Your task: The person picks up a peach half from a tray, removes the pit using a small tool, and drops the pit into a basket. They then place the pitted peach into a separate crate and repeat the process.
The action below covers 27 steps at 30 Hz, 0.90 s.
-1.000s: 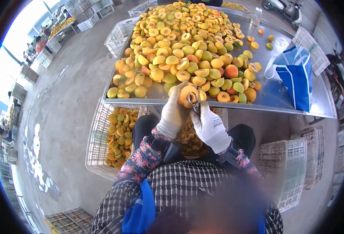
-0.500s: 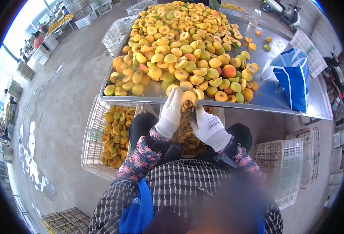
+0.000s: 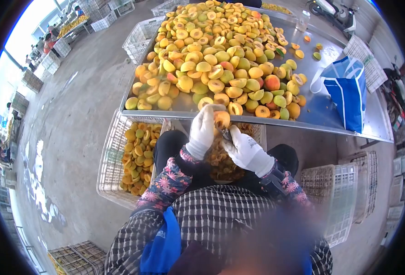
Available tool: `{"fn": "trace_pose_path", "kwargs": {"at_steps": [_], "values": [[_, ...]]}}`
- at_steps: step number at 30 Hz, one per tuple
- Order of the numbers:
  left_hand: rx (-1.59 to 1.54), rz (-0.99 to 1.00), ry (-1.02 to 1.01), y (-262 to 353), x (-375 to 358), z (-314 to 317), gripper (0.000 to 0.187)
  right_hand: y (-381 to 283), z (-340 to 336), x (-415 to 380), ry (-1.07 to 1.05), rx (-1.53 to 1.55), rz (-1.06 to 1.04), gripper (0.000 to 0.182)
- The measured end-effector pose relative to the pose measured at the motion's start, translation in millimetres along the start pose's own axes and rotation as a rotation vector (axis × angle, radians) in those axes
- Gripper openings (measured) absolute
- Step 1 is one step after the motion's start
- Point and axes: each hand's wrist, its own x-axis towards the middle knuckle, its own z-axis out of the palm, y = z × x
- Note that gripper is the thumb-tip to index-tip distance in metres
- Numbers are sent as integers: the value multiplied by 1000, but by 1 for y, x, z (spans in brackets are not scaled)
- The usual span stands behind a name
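My left hand (image 3: 201,133), in a white glove, grips a peach half (image 3: 221,119) at the table's near edge, its orange cut side turned up. In my gloved right hand (image 3: 249,151) is a small dark metal pitting tool (image 3: 226,134), fingers closed around it. Its tip points at the lower edge of the peach half. Beneath both hands sits a crate of brown pits and scraps (image 3: 224,160). A heap of halved peaches (image 3: 211,59) covers much of the metal table (image 3: 166,113) just beyond my hands.
On my left stands a white crate (image 3: 108,169) holding peach halves. A blue bag (image 3: 344,94) and a clear jar (image 3: 303,20) stand on the table's right side. Stacked crates (image 3: 328,197) are to my right. People work at the far left.
The tool has moved down out of the peach half, and the brown centre seen before no longer shows. My right hand has lowered slightly; my left hand still holds the half.
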Motion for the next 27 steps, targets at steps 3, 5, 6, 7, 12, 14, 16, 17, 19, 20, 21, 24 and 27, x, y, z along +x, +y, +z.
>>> {"fn": "trace_pose_path", "kwargs": {"at_steps": [3, 5, 6, 7, 12, 14, 16, 17, 19, 20, 21, 24, 27], "values": [[156, -161, -190, -4, 8, -15, 77, 0, -4, -4, -117, -80, 46, 27], [94, -282, -271, -9, 14, -22, 86, 3, -4, -5, -158, -95, 42, 25], [67, -344, -310, -11, 17, -25, 91, 4, -3, -6, -144, -33, 50, 24], [-37, -404, -257, -12, 19, -24, 92, 6, -1, -5, -131, 27, 54, 24], [-141, 68, 130, -13, -4, 15, 63, 29, 22, -1, -17, 374, 104, 23], [-60, 189, 178, -14, -11, 17, 53, 20, 27, -2, -105, 730, 364, 25], [25, 112, 150, -1, -10, 9, 53, 14, 21, -3, -208, 699, 430, 27], [-140, -52, 161, 7, -6, 10, 60, 12, 14, -1, -255, 679, 458, 28], [-261, -267, 97, 8, -2, 3, 70, 8, 5, 1, -320, 707, 499, 29], [-319, -379, 60, 7, -1, 1, 74, 6, 2, 0, -349, 724, 523, 29], [-302, -378, 56, 6, 2, 1, 75, 3, 1, 1, -345, 642, 524, 29], [-248, -366, 49, 1, 6, 1, 76, 11, 13, 1, -286, 473, 438, 38], [-83, -192, 159, 7, 2, 7, 77, -5, 11, 4, -295, 947, 630, 28]]}}
